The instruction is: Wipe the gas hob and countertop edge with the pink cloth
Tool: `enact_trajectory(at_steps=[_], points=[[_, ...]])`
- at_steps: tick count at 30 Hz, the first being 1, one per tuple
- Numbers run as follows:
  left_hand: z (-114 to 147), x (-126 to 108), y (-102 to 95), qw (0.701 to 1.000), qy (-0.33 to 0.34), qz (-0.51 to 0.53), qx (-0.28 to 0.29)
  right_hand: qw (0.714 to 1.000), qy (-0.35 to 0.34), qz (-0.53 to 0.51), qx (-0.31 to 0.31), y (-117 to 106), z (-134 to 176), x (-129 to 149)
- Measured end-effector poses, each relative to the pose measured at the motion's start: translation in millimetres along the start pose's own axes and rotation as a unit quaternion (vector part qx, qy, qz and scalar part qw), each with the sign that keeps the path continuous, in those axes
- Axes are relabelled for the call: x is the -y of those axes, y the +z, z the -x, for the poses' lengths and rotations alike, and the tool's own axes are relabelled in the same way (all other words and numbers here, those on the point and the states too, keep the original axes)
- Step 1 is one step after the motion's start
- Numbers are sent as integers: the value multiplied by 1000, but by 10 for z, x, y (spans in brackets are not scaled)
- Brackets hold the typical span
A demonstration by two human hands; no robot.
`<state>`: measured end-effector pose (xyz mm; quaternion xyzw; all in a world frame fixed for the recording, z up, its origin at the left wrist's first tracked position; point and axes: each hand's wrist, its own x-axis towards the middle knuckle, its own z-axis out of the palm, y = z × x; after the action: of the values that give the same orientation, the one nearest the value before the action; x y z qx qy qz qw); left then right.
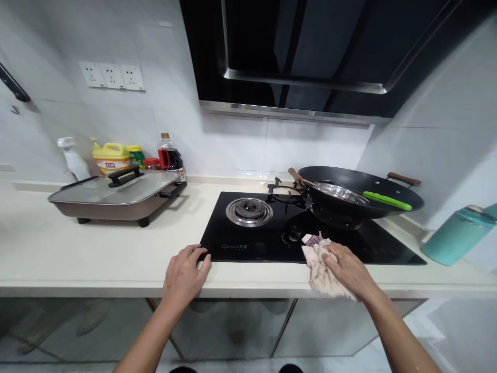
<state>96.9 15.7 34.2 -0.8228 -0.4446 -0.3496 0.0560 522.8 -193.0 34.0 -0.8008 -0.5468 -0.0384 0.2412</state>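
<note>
My right hand is closed on a pale cloth, which lies over the front edge of the black gas stove and the counter. Just behind the cloth stands a stove knob. My left hand rests on the counter at the stove's front left corner, fingers spread and nothing held. The left burner is bare of its pan support. A black wok sits over the right burner, with a metal lid or bowl and a green-handled utensil in it.
An electric pan with a glass lid stands on the left counter. Behind it are a yellow detergent jug, a spray bottle and a sauce bottle. A teal flask stands at right. The range hood overhangs the stove.
</note>
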Motion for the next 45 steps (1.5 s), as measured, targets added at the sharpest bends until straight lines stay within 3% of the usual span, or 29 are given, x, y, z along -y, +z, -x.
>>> enact_trajectory(at_steps=[8,16,26,33,41,45], points=[[-21,7,11,1000,3,-3,-2,996,66,62,18,-122,-224,-409],[-24,10,25,1000,9,-13,-5,987,136,76,31,-152,-710,-488],[-57,-22,17,1000,4,-17,-4,987,136,62,55,-170,-1063,-474],[-42,-60,-20,1000,4,-20,0,988,127,74,53,-208,-1016,-283],[-30,-74,-8,1000,1,-19,-7,982,146,112,42,-68,-556,-111],[-27,-86,-18,1000,4,-16,-3,987,120,106,33,-46,-393,-62]])
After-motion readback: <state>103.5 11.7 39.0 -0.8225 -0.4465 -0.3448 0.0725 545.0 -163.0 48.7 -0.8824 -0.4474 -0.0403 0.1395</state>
